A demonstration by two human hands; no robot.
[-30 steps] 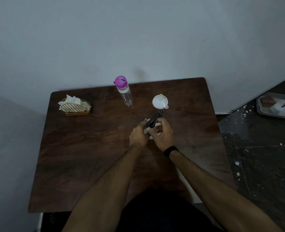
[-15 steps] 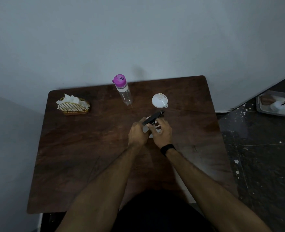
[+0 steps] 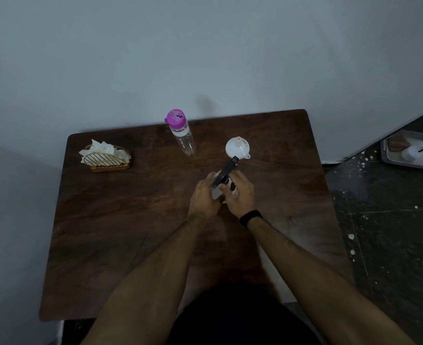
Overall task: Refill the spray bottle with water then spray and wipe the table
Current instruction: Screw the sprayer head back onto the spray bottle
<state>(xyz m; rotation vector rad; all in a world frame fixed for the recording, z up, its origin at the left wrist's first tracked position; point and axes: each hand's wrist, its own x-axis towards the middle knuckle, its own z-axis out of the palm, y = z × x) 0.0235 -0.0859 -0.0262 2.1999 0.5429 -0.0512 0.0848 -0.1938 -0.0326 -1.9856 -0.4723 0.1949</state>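
Left hand (image 3: 204, 197) grip closed round the spray bottle (image 3: 217, 192); right hand (image 3: 240, 192) pinches its black spray head (image 3: 225, 171). Dark wooden surface (image 3: 130, 220) against a pale wall (image 3: 205, 51), speckled floor (image 3: 392, 220) at right.

Dark brown wood-grain table (image 3: 130, 232). At ten o'clock, a gold-striped holder (image 3: 107, 160) of white napkins (image 3: 101, 148); twelve o'clock, clear bottle (image 3: 183, 140) with magenta cap (image 3: 176, 118); white funnel (image 3: 236, 148); black sprayer head (image 3: 225, 171).

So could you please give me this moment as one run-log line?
stage: opening sprayer | left hand: on bottle | right hand: on spray head | funnel, water bottle: untouched
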